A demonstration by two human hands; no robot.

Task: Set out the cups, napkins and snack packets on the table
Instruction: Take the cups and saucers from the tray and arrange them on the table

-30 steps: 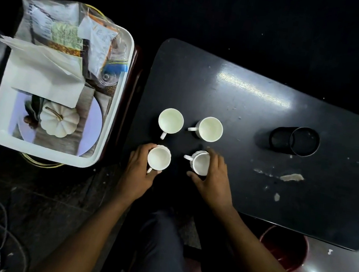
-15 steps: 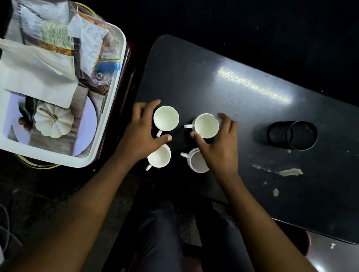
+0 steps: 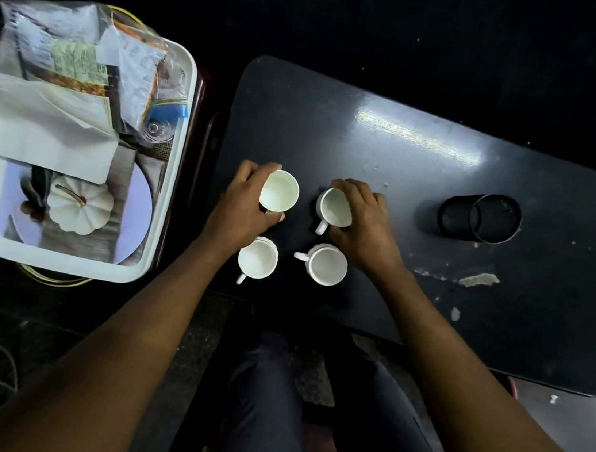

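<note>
Several white cups stand in a square on the dark table (image 3: 432,160). My left hand (image 3: 243,206) grips the far left cup (image 3: 280,190), which looks tilted and raised. Around the far right cup (image 3: 333,208) my right hand (image 3: 364,221) is closed; its handle points toward me. The near left cup (image 3: 257,258) and the near right cup (image 3: 326,265) stand free, upright. White napkins (image 3: 49,129) and snack packets (image 3: 78,61) in a clear bag lie in the white tray (image 3: 54,262) at the left.
A black mesh cylinder holder (image 3: 481,221) lies on its side at the table's right. The tray also holds a white pumpkin ornament (image 3: 81,205) on a pale plate and a small glass (image 3: 157,127). My legs are below the table's near edge; cables lie on the floor at the lower left.
Both hands left the two near cups, moved up to the far pair and closed on them. The far left cup has lifted and tilted; the far right cup's handle now points toward me.
</note>
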